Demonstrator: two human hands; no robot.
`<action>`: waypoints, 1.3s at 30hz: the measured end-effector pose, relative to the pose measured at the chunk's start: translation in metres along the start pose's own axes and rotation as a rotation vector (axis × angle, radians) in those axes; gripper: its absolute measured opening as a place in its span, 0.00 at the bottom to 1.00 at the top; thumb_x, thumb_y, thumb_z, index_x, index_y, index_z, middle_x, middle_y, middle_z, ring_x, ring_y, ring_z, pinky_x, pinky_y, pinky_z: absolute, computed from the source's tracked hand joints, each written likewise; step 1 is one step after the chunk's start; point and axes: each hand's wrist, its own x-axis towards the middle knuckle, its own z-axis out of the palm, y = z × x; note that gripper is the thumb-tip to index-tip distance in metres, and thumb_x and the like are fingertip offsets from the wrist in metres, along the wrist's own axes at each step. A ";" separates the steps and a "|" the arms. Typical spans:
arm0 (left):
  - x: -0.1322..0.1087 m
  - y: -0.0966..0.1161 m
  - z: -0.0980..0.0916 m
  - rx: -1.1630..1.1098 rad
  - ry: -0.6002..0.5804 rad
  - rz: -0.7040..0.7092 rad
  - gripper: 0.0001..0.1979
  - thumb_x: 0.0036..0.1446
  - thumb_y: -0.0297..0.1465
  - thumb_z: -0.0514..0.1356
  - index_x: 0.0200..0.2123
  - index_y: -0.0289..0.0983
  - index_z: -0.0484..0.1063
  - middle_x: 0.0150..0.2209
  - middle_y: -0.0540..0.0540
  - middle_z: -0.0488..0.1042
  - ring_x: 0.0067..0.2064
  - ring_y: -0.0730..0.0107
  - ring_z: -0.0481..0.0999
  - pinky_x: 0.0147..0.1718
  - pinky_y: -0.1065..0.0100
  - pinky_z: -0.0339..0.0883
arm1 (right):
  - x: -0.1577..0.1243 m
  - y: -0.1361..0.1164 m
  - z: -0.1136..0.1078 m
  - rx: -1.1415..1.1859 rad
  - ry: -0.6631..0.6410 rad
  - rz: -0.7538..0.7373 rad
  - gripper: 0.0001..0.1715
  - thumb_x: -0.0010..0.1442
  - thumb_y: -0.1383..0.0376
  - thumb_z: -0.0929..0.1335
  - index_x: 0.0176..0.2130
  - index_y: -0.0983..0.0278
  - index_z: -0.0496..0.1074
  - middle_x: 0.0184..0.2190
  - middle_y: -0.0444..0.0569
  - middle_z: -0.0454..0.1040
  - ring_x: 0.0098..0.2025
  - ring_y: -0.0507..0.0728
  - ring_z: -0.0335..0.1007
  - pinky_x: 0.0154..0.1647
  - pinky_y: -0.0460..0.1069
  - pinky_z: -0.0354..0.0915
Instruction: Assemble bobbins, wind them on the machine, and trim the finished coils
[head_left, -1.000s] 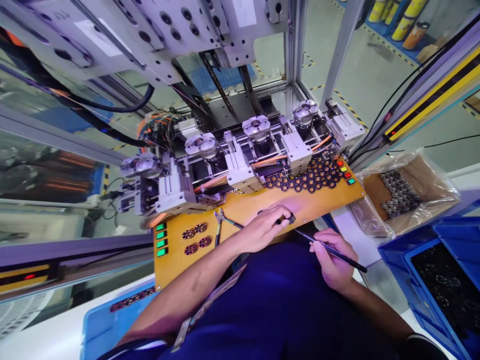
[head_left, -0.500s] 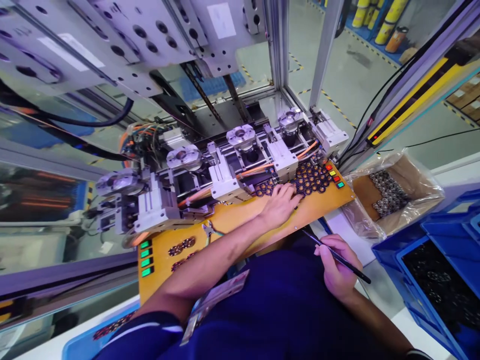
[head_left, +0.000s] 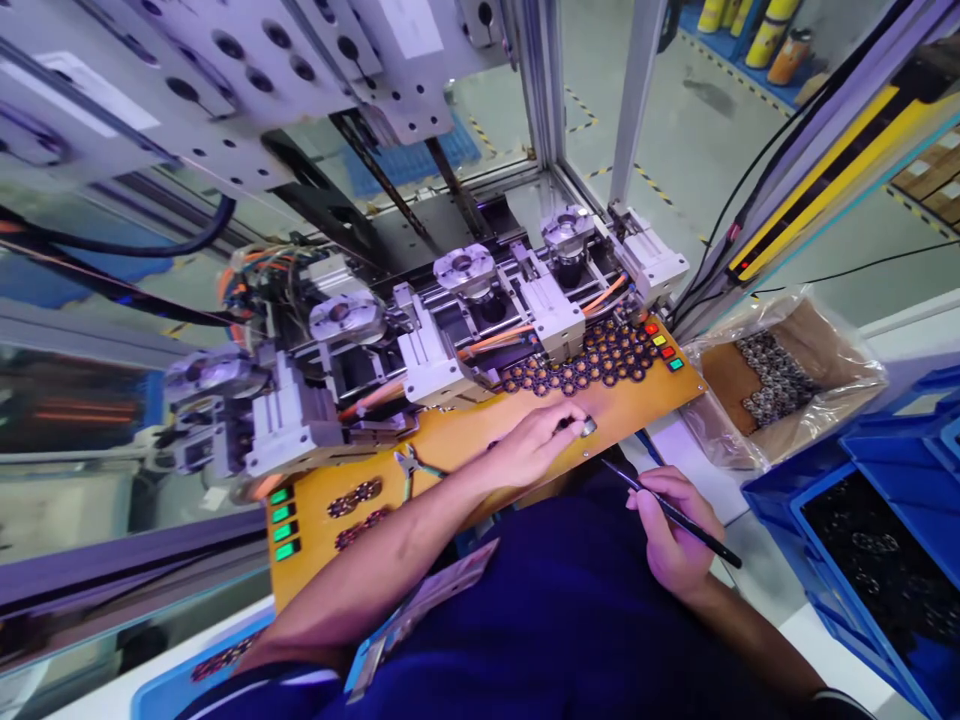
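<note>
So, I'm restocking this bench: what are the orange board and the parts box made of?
Orange board: probably phenolic or laminate sheet, smooth, with a soft sheen. Parts box: brown matte cardboard, lined with clear crinkled plastic film that glints.

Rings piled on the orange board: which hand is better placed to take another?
Probably left. The left hand lies on the board beside the rings, fingers pinching a ring; the right hand is off the board, gripping a stylus.

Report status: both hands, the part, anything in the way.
Left hand pinches small ring part on orange panel. Right hand grips black stylus. Pliers lie left, clear.
</note>
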 end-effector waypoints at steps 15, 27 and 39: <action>-0.061 0.015 -0.015 -0.260 0.054 0.100 0.07 0.64 0.27 0.49 0.34 0.37 0.64 0.32 0.48 0.72 0.34 0.70 0.67 0.38 0.68 0.60 | 0.001 -0.013 0.022 0.110 -0.186 -0.135 0.16 0.57 0.78 0.68 0.44 0.62 0.73 0.34 0.47 0.74 0.33 0.53 0.73 0.32 0.49 0.70; -0.055 0.019 -0.013 -0.240 -0.015 0.096 0.09 0.65 0.30 0.48 0.34 0.37 0.64 0.33 0.46 0.72 0.34 0.69 0.68 0.38 0.67 0.61 | -0.003 -0.012 0.015 0.070 -0.185 -0.111 0.16 0.57 0.77 0.68 0.43 0.62 0.73 0.34 0.48 0.75 0.33 0.53 0.73 0.33 0.49 0.70; -0.038 0.003 0.003 0.042 0.058 0.108 0.07 0.65 0.28 0.49 0.38 0.36 0.66 0.40 0.42 0.74 0.45 0.63 0.72 0.48 0.61 0.65 | -0.001 -0.013 0.005 0.038 -0.152 -0.094 0.07 0.59 0.72 0.68 0.39 0.62 0.72 0.30 0.46 0.73 0.29 0.52 0.71 0.26 0.47 0.68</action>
